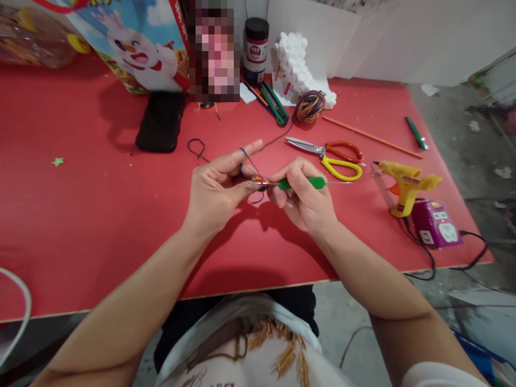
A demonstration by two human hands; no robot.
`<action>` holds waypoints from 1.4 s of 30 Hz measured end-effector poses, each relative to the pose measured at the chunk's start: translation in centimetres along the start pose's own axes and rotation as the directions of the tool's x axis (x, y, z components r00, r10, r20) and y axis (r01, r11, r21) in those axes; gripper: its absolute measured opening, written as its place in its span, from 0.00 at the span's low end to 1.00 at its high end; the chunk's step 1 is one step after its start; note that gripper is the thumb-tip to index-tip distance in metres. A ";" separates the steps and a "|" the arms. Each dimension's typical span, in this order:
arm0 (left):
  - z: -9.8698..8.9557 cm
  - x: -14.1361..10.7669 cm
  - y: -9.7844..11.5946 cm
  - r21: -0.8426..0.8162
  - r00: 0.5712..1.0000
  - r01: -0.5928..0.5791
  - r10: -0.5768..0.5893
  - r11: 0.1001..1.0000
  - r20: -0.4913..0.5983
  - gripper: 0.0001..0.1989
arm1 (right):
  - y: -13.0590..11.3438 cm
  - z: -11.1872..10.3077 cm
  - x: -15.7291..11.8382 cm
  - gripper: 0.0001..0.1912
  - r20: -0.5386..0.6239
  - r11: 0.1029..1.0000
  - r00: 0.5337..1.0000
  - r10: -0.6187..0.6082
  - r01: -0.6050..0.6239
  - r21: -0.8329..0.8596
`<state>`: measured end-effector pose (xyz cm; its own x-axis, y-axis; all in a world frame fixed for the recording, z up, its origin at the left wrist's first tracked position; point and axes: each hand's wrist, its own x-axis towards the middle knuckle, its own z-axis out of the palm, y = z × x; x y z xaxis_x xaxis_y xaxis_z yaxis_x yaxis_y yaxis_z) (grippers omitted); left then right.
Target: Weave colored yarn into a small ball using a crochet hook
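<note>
My right hand (pixel 304 193) is closed around the green handle of a thin metal crochet hook (pixel 322 183), whose tip reaches left to my other hand. Between the thumb and fingers of my left hand (pixel 220 183) is a small piece of multicoloured crochet work (pixel 260 180), partly hidden by the fingers. Dark blue yarn (pixel 252 159) loops over the raised left index finger and down to the piece. From that hand the strand runs up to a multicoloured yarn ball (pixel 310 106) at the back of the red table.
Scissors (pixel 322 152) with red and yellow handles lie right of the hands. Beyond them are a yellow glue gun (pixel 407 185) and a purple power socket box (pixel 439 223) with cables. A black phone (pixel 160 121), green cutter (pixel 274 103), dark jar (pixel 256 51) and wooden stick (pixel 373 137) lie further back.
</note>
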<state>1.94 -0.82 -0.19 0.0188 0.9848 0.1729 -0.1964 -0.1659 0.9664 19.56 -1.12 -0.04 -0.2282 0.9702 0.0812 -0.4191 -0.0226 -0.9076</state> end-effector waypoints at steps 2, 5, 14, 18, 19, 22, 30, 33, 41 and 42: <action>0.0 -0.1 -0.2 -0.026 1.000 0.011 -0.010 1.000 0.010 0.28 | -0.1 0.0 -0.2 0.21 0.018 0.999 0.999 -0.033 0.034 -0.019; 0.3 -0.4 0.0 -0.017 1.000 -0.007 0.008 1.000 0.013 0.27 | -0.3 0.0 -0.1 0.21 -0.022 0.998 0.998 -0.055 0.054 -0.029; 0.4 -0.8 0.6 0.048 0.994 -0.060 0.055 0.997 0.098 0.30 | -0.8 0.2 0.2 0.25 -0.126 0.998 0.991 0.045 -0.050 -0.034; -0.5 -0.4 0.6 0.164 0.975 -0.169 0.140 0.972 0.173 0.28 | -0.6 -0.3 0.5 0.23 -0.122 1.000 0.993 0.002 -0.004 -0.010; -0.7 -0.3 0.7 0.187 0.968 -0.184 0.145 0.965 0.207 0.28 | -0.6 -0.5 0.6 0.22 -0.119 1.000 0.993 -0.012 0.012 -0.003; -1.3 0.1 1.1 0.245 0.950 -0.225 0.156 0.943 0.269 0.23 | -0.5 -1.2 1.0 0.19 -0.085 1.000 0.996 -0.022 0.023 0.018; -1.6 0.6 1.9 0.286 0.926 -0.240 0.129 0.928 0.355 0.13 | -0.4 -2.0 1.4 0.21 -0.038 0.996 0.996 0.086 -0.085 0.032; -1.7 0.6 1.5 0.240 0.937 -0.195 0.108 0.951 0.332 0.12 | -0.4 -2.0 1.4 0.21 -0.005 0.993 0.993 0.115 -0.114 0.038; -2.0 0.8 -0.4 0.060 0.975 -0.028 0.014 0.998 0.223 0.05 | -0.6 -1.8 1.7 0.20 -0.007 0.988 0.990 0.138 -0.137 0.073; -1.9 0.9 -0.4 0.033 0.972 0.018 -0.025 0.999 0.233 0.06 | -0.6 -1.8 1.7 0.20 -0.008 0.988 0.990 0.141 -0.140 0.071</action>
<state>0.15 0.22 -0.81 0.2518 0.9494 0.1879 -0.1636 -0.1496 0.9751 20.98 0.94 -0.14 -0.2779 0.9593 -0.0507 -0.4445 -0.1752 -0.8785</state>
